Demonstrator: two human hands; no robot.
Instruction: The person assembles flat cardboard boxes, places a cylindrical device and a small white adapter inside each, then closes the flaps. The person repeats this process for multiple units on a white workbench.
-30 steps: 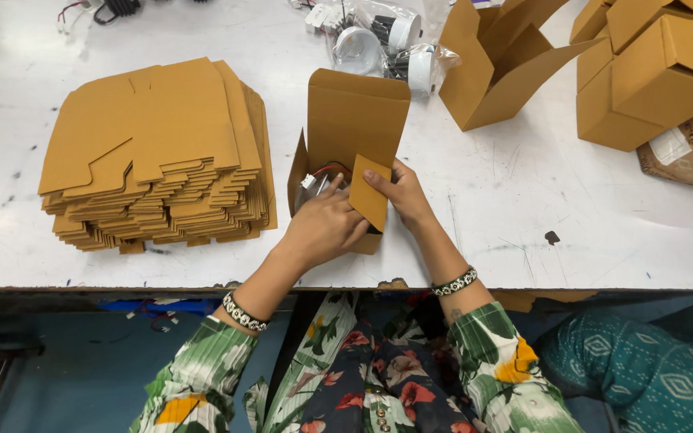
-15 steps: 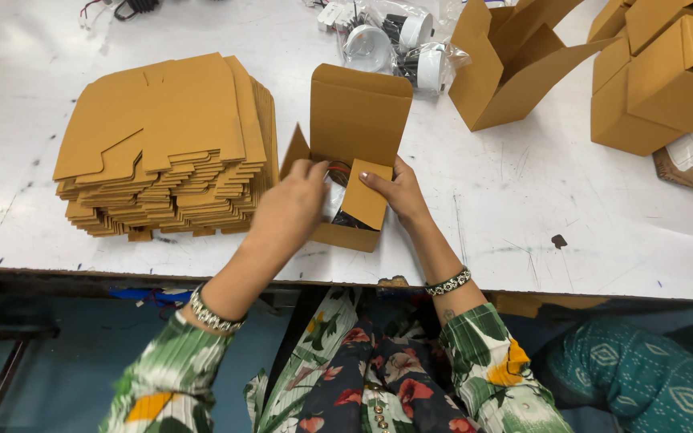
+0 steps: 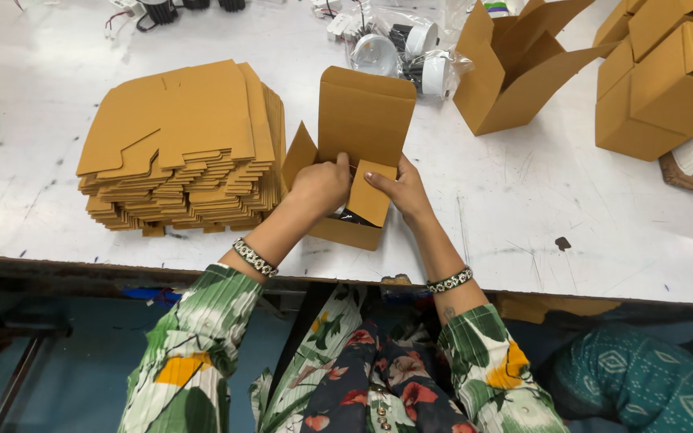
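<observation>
A small brown cardboard box stands open on the white table, its lid flap upright. My left hand rests over the box opening, fingers curled on its left side flap. My right hand pinches the right side flap and folds it inward. A dark object shows inside the box beneath the flaps, mostly hidden by my hands.
A tall stack of flat brown box blanks lies left of the box. Bagged white and black lamp parts sit behind it. An open box and several closed boxes stand at the right. The table edge runs below my wrists.
My left hand has risen from inside the box to its top left flap. The right hand keeps its hold on the side flap, which is now folded further in.
</observation>
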